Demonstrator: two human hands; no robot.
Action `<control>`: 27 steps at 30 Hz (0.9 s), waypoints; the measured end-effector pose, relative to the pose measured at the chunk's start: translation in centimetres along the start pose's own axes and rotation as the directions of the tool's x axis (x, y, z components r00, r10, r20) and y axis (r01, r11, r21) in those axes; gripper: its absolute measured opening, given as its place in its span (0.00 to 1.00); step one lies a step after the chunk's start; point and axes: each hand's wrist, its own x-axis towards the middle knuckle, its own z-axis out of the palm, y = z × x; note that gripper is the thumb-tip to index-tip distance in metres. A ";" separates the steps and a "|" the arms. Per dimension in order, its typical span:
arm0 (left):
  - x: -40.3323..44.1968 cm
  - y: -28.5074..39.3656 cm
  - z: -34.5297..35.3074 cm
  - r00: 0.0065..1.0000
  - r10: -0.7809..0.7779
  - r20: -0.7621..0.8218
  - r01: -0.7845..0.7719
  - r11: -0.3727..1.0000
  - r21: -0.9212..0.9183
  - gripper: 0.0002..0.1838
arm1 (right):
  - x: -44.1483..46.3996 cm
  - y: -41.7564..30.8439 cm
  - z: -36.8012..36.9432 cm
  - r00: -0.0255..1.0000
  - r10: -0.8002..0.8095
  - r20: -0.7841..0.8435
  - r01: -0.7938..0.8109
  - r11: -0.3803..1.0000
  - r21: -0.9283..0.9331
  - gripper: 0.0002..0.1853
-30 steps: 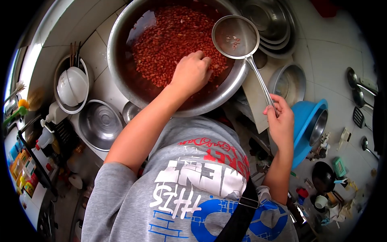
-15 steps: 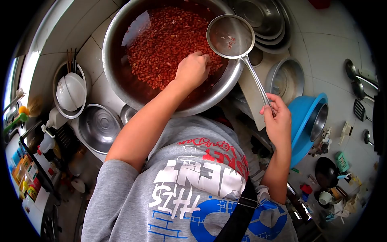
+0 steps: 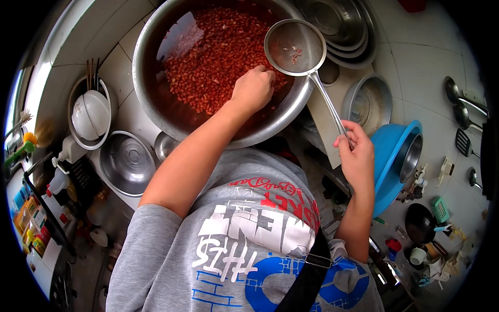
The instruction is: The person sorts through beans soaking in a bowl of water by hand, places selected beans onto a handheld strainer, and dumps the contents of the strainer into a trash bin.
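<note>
A large metal basin (image 3: 147, 106) holds many small reddish kernels (image 3: 218, 57), beans or peanuts, under reddish water. My left hand (image 3: 254, 88) is over the kernels near the basin's right side, its fingers curled together. What lies inside those fingers is hidden. My right hand (image 3: 355, 153) grips the end of the long handle of a metal strainer (image 3: 295, 47). The strainer's round mesh rests on or hovers just over the basin's right rim; I cannot tell which. A few reddish and pale bits (image 3: 295, 54) lie in its mesh.
Stacked metal bowls (image 3: 332, 23) stand at the upper right, above a metal pan (image 3: 370, 101) and a blue basin (image 3: 387, 171). To the left are a metal bowl (image 3: 126, 164) and a pot with white bowls (image 3: 91, 114). Ladles (image 3: 455, 89) hang at far right.
My left hand has shifted slightly right and up over the kernels, its fingers still curled. The strainer has moved slightly left with my right hand.
</note>
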 end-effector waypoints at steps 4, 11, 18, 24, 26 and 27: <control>-0.2 -0.7 0.4 0.999 0.005 -0.033 -0.006 1.000 -0.021 0.07 | -0.2 0.2 0.0 1.000 0.007 -0.003 -0.007 1.000 0.004 0.16; -0.9 -1.4 -2.4 0.992 -0.101 0.082 0.123 0.930 -0.346 0.08 | -0.4 1.0 0.4 1.000 -0.016 -0.020 0.017 0.999 0.036 0.17; -2.0 -2.3 -4.9 0.929 -0.290 0.229 0.370 0.750 -0.548 0.07 | -0.5 0.7 0.9 0.999 -0.037 -0.004 0.037 0.999 0.012 0.16; -3.3 -2.8 -6.9 0.889 -0.337 0.310 0.447 0.488 -0.750 0.07 | -0.4 0.3 1.4 0.999 -0.053 0.008 0.053 0.999 0.011 0.15; -3.6 -2.8 -7.8 0.901 -0.347 0.259 0.416 0.525 -0.743 0.07 | -0.3 0.4 1.8 0.998 -0.064 0.011 0.064 0.998 0.019 0.15; -3.6 -2.9 -8.0 0.914 -0.338 0.225 0.385 0.550 -0.741 0.08 | -0.3 0.5 2.1 0.997 -0.070 0.013 0.069 0.997 0.023 0.15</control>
